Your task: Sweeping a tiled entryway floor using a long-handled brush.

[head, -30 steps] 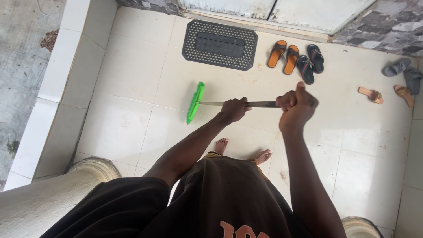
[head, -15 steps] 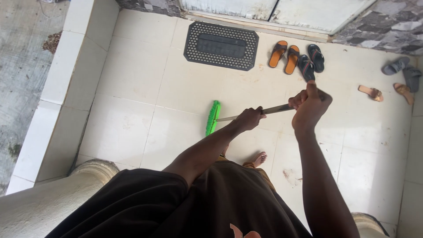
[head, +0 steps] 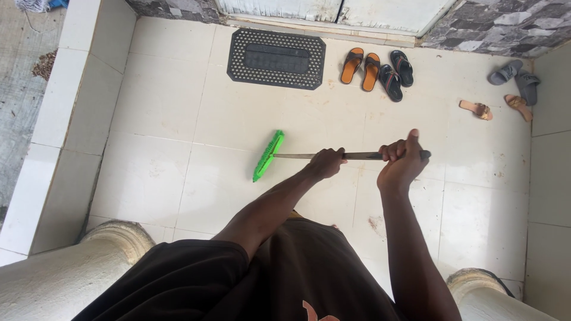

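Holding: both hands wrap tight around the broom stick (head: 357,156).
Left hand (head: 326,163): nearer the green brush head (head: 268,156), at 9 o'clock.
Right hand (head: 401,163): at the stick's end.
Floor (head: 178,119): pale tiles.

One broom (head: 269,156), one doormat (head: 276,50), eight sandals (head: 352,65) (four pairs).

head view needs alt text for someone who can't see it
Seen from above, a person's left hand and right hand grip a green-headed broom on a white tiled floor. A black doormat and sandals lie beyond.
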